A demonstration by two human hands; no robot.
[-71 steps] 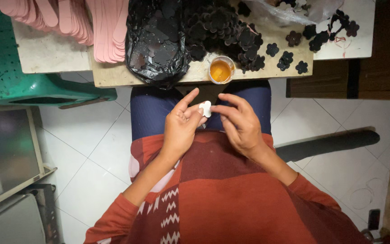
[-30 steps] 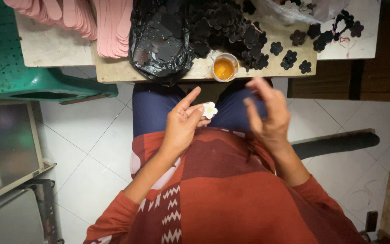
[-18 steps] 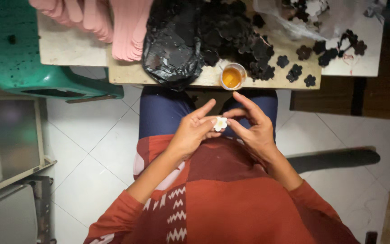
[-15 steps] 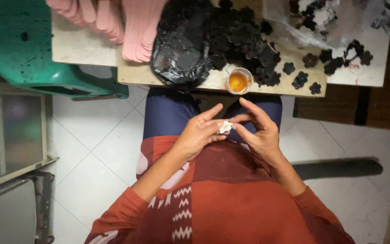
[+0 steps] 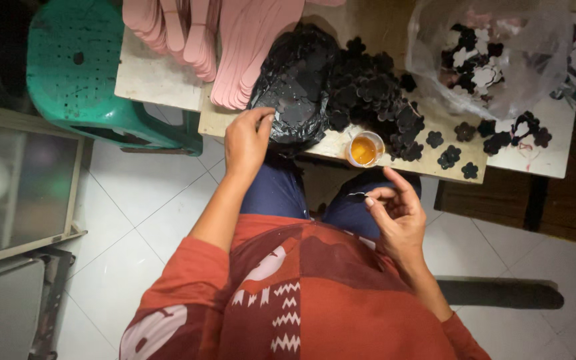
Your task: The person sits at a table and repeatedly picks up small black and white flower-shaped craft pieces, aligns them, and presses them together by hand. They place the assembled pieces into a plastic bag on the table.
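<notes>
My left hand [image 5: 248, 141] reaches forward to the low table, with its curled fingertips on the near edge of a shiny black plastic bag [image 5: 296, 100]. I cannot see whether the fingers hold anything. My right hand [image 5: 400, 215] stays over my lap and pinches a small thin dark piece [image 5: 358, 195] between thumb and forefinger. A small clear cup of orange liquid [image 5: 365, 149] stands on the table edge between my hands. Behind it lies a heap of black flower-shaped pieces [image 5: 376, 93].
Stacked pink sole-shaped cutouts [image 5: 235, 40] lie at the back left of the wooden table [image 5: 158, 83]. A clear plastic bag [image 5: 501, 57] of black and white flower pieces sits at the right, with loose black flowers [image 5: 449, 157] near it. A green plastic stool [image 5: 81, 67] stands at the left.
My left hand has left my lap and moved forward to the black bag. The small white piece held between both hands is no longer visible. My right hand stays low, pinching a dark piece.
</notes>
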